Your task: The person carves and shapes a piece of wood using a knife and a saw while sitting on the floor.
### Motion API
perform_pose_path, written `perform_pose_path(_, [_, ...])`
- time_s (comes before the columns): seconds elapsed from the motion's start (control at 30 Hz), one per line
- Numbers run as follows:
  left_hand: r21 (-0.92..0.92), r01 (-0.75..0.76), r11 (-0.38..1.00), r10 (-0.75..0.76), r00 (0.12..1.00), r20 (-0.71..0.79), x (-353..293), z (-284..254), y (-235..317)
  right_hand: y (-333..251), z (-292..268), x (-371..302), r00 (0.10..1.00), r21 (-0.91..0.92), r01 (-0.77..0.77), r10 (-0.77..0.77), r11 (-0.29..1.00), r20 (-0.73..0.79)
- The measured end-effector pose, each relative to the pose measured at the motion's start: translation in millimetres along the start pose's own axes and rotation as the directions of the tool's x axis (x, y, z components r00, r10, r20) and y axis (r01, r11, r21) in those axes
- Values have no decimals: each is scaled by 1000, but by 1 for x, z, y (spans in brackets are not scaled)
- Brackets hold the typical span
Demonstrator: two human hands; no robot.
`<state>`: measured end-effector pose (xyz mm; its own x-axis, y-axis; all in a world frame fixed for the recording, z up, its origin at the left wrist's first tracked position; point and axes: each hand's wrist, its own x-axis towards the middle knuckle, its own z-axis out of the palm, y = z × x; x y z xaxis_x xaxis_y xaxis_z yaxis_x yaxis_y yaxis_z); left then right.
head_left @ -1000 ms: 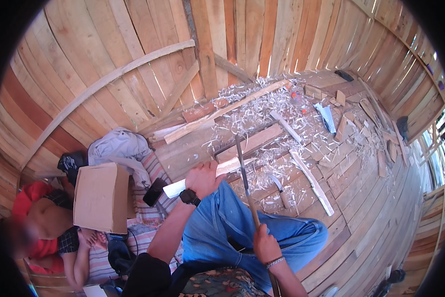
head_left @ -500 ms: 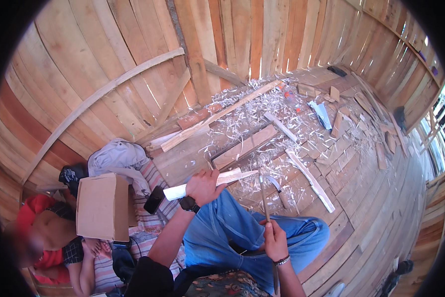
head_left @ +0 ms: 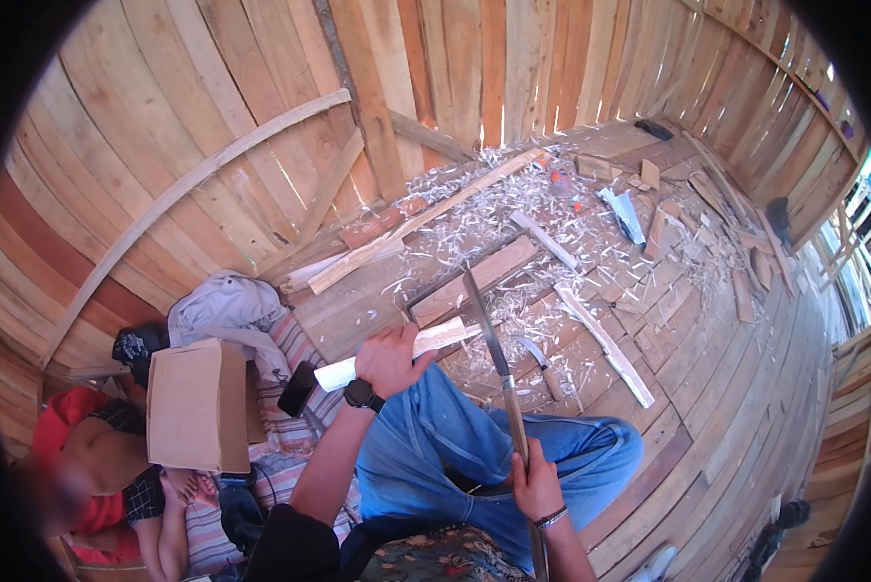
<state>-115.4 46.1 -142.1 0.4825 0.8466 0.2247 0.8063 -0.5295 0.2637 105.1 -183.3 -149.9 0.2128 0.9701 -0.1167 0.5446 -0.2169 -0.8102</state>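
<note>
My left hand is wrapped round a pale, whittled stick of wood that lies across my left knee. Its thick whitish end sticks out on one side of the fist, its thinner end on the other. My right hand grips the long wooden handle of a knife, and the handle's rear runs back past my wrist. The blade slants up and away over the floor, passing close to the stick's thin end; whether they touch I cannot tell. A small curved knife lies on the boards beyond my legs.
Wood shavings cover the plank floor ahead. Among them lie a flat board, a long batten and pale strips. To my left are a cardboard box, a phone and a person in red on a striped mat.
The knife's blade has swung up and left, now reaching beyond the stick, where before its metal end was down near the stick's tip. Both hands keep their grips.
</note>
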Motion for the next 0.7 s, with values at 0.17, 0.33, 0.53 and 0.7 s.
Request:
perform_pose_path(0.17, [12,3,1000,-3,1000,9,1,2,-2,-3,8,-8,998,-30,-41,43,999,44])
perform_pose_path(0.33, [36,-24,999,24,1000,9,1,0,-1,-8,1,-11,999,-47,-15,17,999,48])
perform_pose_path(0.53, [58,-13,998,9,998,70,3,-2,1,-9,1,-13,1000,-91,-2,5,996,29])
perform_pose_path(0.7, [41,-32,999,30,999,38,1,1,-2,-11,0,-16,996,-62,-56,60,996,60])
